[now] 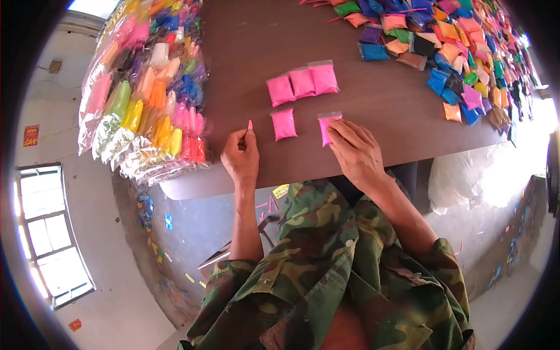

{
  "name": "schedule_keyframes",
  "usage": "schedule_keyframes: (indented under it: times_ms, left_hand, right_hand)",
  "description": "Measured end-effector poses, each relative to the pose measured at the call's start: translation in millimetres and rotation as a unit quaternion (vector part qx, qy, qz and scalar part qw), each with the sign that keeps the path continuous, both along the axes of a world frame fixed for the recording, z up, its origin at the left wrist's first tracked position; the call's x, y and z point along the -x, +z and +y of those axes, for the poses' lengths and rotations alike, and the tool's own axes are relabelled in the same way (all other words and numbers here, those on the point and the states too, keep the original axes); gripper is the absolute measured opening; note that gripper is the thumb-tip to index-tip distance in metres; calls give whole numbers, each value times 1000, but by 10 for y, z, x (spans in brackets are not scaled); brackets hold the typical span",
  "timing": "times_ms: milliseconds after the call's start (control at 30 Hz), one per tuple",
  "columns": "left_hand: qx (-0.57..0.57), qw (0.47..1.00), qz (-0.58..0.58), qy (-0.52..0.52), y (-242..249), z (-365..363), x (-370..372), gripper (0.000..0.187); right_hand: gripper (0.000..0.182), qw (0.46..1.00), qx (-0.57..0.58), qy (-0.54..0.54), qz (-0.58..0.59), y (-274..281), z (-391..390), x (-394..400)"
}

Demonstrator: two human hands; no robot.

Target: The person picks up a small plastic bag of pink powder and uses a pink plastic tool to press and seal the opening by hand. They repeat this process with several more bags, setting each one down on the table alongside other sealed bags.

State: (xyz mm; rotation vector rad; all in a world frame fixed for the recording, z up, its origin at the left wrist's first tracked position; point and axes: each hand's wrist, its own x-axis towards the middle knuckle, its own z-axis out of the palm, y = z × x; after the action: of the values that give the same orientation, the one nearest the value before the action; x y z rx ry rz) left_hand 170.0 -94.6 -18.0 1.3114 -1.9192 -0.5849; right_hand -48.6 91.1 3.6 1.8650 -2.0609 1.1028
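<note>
My left hand [241, 156] is closed in a pinch over the brown table, with the tip of a thin pink plastic stick [250, 125] showing above the thumb. The rest of that stick is hidden in the fingers. Over to the right, my right hand [357, 153] grips the right side of a small pink clear-bag packet [324, 132], which lies on or just above the table; its fingers are together and partly cover it. Between my hands lies another pink packet [284, 124]. Several more pink packets [303, 83] sit side by side in a row farther back.
Long clear bags of colourful packets [153, 93] are piled on the table's left side. A large heap of small multicoloured packets [452, 55] covers the right back. A whitish plastic bag [461, 181] stands below the table's right edge. Scraps litter the floor [192, 224].
</note>
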Motion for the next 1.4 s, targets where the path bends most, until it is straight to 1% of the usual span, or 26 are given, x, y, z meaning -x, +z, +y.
schedule_keyframes:
  times_ms: [100, 200, 267, 400, 700, 800, 967, 1000, 1067, 1100, 1133, 1200, 1300, 1400]
  left_hand:
    - [17, 1000, 20, -2, -3, -4, 19, 13]
    - [-10, 1000, 25, -1, -7, -7, 4, 20]
    - [-21, 1000, 17, 4, 25, 3, 10, 19]
    - [-1, 999, 37, -1, 10, 3, 31, 13]
    - [-5, 1000, 17, 3, 35, 7, 33, 13]
    - [-47, 998, 28, 7, 41, 14, 20, 19]
    - [5, 1000, -2, 7, 10, -4, -21, 21]
    - [18, 1000, 2, 2, -5, 2, 4, 21]
    - [26, 998, -61, 13, 70, 15, 9, 18]
    - [15, 998, -56, 20, 108, 33, -100, 19]
    - [2, 999, -37, 8, 58, 19, 48, 19]
    - [29, 999, -29, -22, -37, -42, -43, 18]
    - [38, 998, -29, -27, 5, -15, -23, 18]
    - [19, 999, -22, -24, -32, -39, -33, 18]
  right_hand:
    - [29, 1000, 3, 13, 7, -47, -245, -52]
    - [26, 1000, 19, 18, 10, -50, -414, -95]
    - [25, 999, 26, 18, 8, -38, -478, -114]
    - [24, 1000, 17, 18, 7, -59, -517, -102]
    - [22, 1000, 21, 18, 3, -68, -538, -73]
    - [23, 1000, 21, 22, 0, -58, -546, -82]
    - [25, 999, 24, 25, 1, -50, -535, -65]
    - [26, 999, 24, 26, -16, -109, -529, -82]
    - [29, 999, 20, 23, -23, -196, -513, -57]
    - [31, 999, 18, 24, -20, -210, -507, -79]
    - [34, 999, 36, 12, -18, -321, -504, -87]
    - [39, 998, 47, 16, -38, -256, -504, -79]
    - [38, 997, 35, 11, -70, -209, -447, -91]
    - [35, 993, 36, 12, -111, -137, -331, -78]
